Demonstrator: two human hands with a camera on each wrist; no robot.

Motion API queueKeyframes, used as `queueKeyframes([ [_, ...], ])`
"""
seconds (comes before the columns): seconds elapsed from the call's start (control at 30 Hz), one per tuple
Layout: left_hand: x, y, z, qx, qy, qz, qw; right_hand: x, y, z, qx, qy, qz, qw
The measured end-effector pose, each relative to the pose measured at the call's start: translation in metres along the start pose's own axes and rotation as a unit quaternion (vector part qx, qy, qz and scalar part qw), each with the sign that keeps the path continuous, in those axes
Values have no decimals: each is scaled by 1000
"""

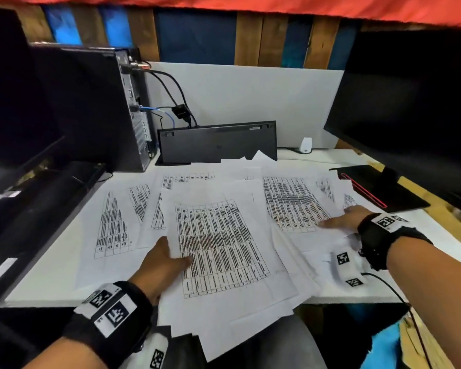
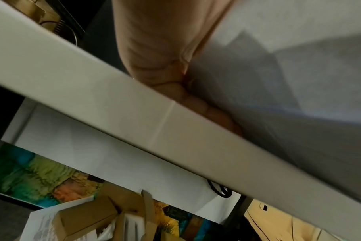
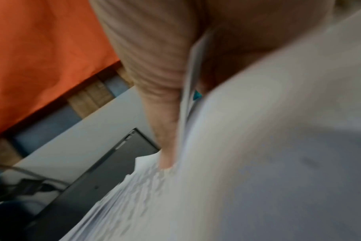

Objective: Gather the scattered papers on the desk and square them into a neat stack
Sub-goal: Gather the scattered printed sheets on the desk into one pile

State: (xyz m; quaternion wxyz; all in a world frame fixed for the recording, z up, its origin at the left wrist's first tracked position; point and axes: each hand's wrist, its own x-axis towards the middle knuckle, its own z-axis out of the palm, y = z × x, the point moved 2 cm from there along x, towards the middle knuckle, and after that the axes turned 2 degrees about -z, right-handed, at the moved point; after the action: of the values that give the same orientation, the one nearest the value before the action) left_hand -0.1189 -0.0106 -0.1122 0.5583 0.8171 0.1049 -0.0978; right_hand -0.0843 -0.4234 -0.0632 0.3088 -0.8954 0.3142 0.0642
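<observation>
Left hand [image 1: 162, 265] pinches overhanging papers [image 1: 224, 243] at worktop [image 1: 51, 278] front edge | right hand [image 1: 342, 219] grips sheets near right edge

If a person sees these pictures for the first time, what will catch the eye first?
The printed papers fanned over the white desk, some hanging past its near edge. The left hand holds the middle pile; the right hand lies on sheets to the right. Behind, a black keyboard stands on edge.
</observation>
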Motion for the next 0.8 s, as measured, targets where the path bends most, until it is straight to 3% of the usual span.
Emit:
queueKeyframes([
  [0.1, 4, -3, -1, 10, -7, -19, 1000, -5, -14, 6, 55, 23, -60, 996],
  [0.2, 3, -3, -1, -3, -21, -29, 999, -22, -34, -13, 63, 120, -134, 982],
  [0.33, 4, -1, 1, -8, -18, -54, 998, -65, -72, -66, 32, 283, -246, 926],
  [0.47, 5, 2, -4, -28, -65, -101, 992, -102, -97, -107, 104, 341, -306, 883],
  [0.53, 5, 1, -8, -46, -77, -122, 989, -110, -102, -110, 156, 311, -312, 884],
  [0.63, 9, -2, -14, -55, -88, -132, 986, -109, -101, -87, 235, 195, -286, 908],
  [0.8, 17, 3, -21, -35, -92, -115, 988, -100, -79, 4, 142, 8, -234, 962],
])
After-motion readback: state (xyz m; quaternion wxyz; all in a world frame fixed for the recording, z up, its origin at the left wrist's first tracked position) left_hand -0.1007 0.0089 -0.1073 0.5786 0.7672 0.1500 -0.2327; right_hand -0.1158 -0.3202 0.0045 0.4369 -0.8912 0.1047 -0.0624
